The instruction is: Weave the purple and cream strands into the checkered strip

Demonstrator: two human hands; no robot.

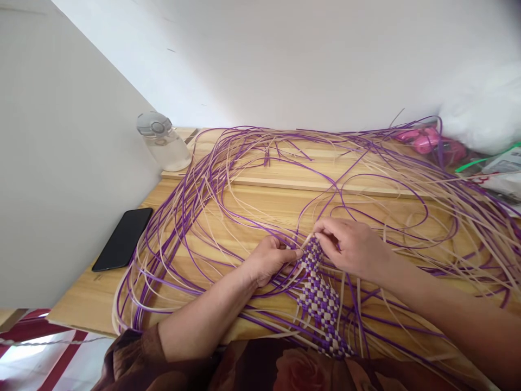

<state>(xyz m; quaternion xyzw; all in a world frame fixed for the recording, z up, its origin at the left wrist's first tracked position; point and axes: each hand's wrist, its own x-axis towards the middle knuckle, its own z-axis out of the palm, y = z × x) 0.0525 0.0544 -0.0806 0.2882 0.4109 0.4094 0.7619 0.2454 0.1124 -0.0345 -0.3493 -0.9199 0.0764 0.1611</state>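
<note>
Closest to the person, a woven strip (321, 301) of purple and pale checks lies on the wooden tabletop (260, 212). Its long way runs from the person's lap up and a bit left, to where both hands meet. The left hand (271, 259) rests on the strip's top end from the left side, its fingers (295, 254) pressed together on the loose strands there. The right hand (350, 244) comes in from the right, fingers pinched shut on a pale strand (308, 239) at the same end. Both hands are about equally near. Many loose purple and pale strands (228, 179) curl all around. Farther off lie one black phone (123, 239) and one clear bottle (165, 142).
</note>
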